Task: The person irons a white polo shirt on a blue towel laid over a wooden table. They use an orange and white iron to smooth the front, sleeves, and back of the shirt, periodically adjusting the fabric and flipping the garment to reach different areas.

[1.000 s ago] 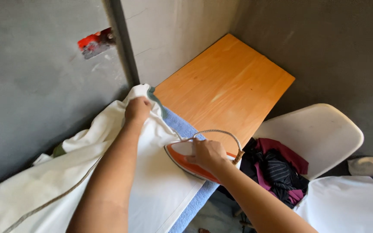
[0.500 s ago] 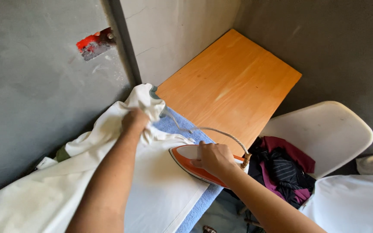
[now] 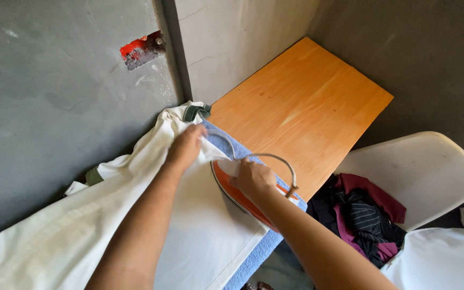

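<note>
— What is the room like?

— A bare corner of grey plastered walls, with a red-edged hole [image 3: 142, 49] broken into the left one. An orange-brown wooden worktop [image 3: 302, 104] runs into the corner, and its near end is covered by a blue towel [image 3: 253, 258] as padding.

— And what lies on it?

— A white garment [image 3: 200, 236] with a dark green collar trim [image 3: 195, 111], spread flat over the towel, its loose length trailing off to the left.

— What are the hands doing?

— The left hand [image 3: 185, 147] has its grip pinched on a fold of the garment near the collar, lifting and pulling it, probably to keep the cloth taut and out from under the sole. The right hand [image 3: 252, 180] has its grip wrapped tight around the handle of an orange-and-white clothes iron [image 3: 237, 194], which sits just beside the left hand, at the edge of the flattened cloth. Its grey cord [image 3: 275, 158] arcs up over the wrist.

— Anything else nearby?

— A white plastic chair [image 3: 425, 172] stands to the right, holding a heap of dark and maroon clothes [image 3: 363, 215], close enough to reach from the worktop. More white fabric [image 3: 441, 258] shows at the lower right.
</note>
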